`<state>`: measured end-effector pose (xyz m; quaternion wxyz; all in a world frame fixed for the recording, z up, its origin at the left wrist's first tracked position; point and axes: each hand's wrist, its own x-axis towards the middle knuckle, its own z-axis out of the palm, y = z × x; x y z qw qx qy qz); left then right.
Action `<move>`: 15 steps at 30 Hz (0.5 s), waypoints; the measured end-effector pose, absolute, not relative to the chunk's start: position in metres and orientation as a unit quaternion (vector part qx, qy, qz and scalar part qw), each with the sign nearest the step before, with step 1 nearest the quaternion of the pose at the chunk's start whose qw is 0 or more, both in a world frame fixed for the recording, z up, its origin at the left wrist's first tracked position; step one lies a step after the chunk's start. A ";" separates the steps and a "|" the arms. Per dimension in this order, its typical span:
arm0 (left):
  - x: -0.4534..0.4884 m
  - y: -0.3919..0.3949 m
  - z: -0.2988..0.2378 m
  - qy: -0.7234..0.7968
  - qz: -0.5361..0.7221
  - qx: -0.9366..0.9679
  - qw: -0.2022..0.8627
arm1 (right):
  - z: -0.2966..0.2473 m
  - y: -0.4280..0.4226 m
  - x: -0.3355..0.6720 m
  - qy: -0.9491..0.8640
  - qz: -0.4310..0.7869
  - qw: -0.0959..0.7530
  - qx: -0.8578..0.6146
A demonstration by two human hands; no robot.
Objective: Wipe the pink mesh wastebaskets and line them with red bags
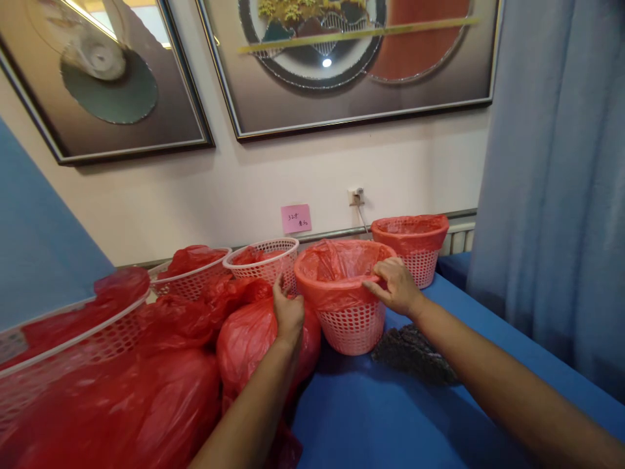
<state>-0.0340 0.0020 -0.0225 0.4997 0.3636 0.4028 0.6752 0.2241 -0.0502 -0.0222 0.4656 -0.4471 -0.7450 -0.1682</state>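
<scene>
A pink mesh basket [352,329] lined with a red plastic bag [336,264] stands on the blue table [390,417] in front of me. My left hand [288,312] grips the bag at the basket's left rim, fingers closed on the plastic. On the right rim, my right hand [398,286] pinches the bag's folded edge. Both forearms reach in from below.
A second lined basket [414,247] stands behind on the right. Unlined white-pink baskets [266,260] and loose red bags [146,391] pile up at the left. A dark crumpled thing [415,355] lies under my right wrist. A grey curtain [556,182] hangs on the right.
</scene>
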 end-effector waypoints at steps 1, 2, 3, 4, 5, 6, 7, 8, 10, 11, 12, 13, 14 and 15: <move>-0.037 0.002 -0.018 0.402 0.692 0.359 0.481 | -0.022 -0.048 0.230 -0.749 -0.161 0.466 -0.443; -0.041 0.002 -0.014 0.403 0.703 0.350 0.469 | -0.022 -0.046 0.236 -0.751 -0.152 0.470 -0.438; -0.044 0.004 -0.011 0.408 0.704 0.342 0.469 | -0.023 -0.045 0.242 -0.752 -0.141 0.479 -0.431; -0.047 0.006 -0.008 0.416 0.698 0.331 0.478 | -0.024 -0.044 0.246 -0.749 -0.129 0.494 -0.422; -0.050 0.010 -0.006 0.426 0.686 0.321 0.495 | -0.025 -0.044 0.249 -0.744 -0.117 0.513 -0.411; -0.052 0.014 -0.004 0.435 0.667 0.312 0.518 | -0.027 -0.043 0.251 -0.738 -0.106 0.532 -0.401; -0.053 0.019 -0.002 0.443 0.645 0.305 0.543 | -0.029 -0.043 0.253 -0.730 -0.095 0.551 -0.393; -0.054 0.026 0.000 0.448 0.623 0.299 0.567 | -0.030 -0.042 0.253 -0.721 -0.087 0.567 -0.389; -0.051 0.038 0.006 0.447 0.591 0.292 0.605 | -0.031 -0.039 0.254 -0.707 -0.079 0.586 -0.388; -0.049 0.045 0.010 0.443 0.581 0.290 0.618 | -0.032 -0.037 0.254 -0.701 -0.077 0.592 -0.391; -0.046 0.050 0.013 0.437 0.576 0.289 0.628 | -0.032 -0.034 0.253 -0.697 -0.076 0.595 -0.394; -0.042 0.055 0.016 0.430 0.572 0.289 0.635 | -0.032 -0.032 0.253 -0.694 -0.075 0.596 -0.397; -0.039 0.058 0.019 0.425 0.569 0.290 0.642 | -0.032 -0.030 0.254 -0.694 -0.075 0.595 -0.400; -0.036 0.060 0.021 0.422 0.564 0.291 0.647 | -0.032 -0.028 0.254 -0.693 -0.075 0.593 -0.403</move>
